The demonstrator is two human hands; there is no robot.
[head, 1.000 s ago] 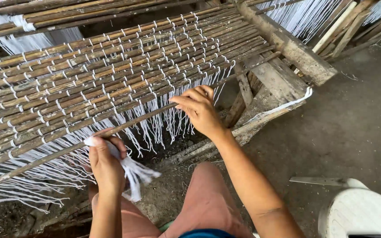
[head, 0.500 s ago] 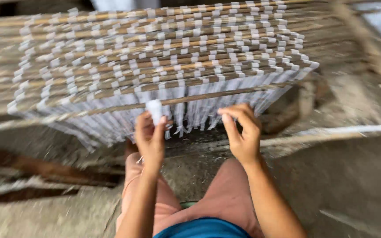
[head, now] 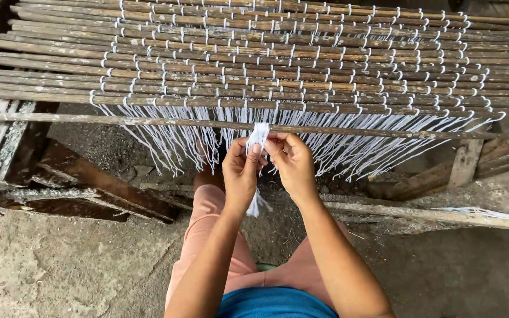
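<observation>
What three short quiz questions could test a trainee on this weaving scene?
1. True or false: both hands pinch the white string.
2. Where does the loose stick lie? A on the floor; B along the mat's near edge; C behind the mat.
3. What hangs below the mat?

Key: 1 true: left hand and right hand meet on it. 2 B. 3 White string ends.

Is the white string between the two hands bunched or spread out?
Bunched: the white string is gathered between both hands' fingertips.
</observation>
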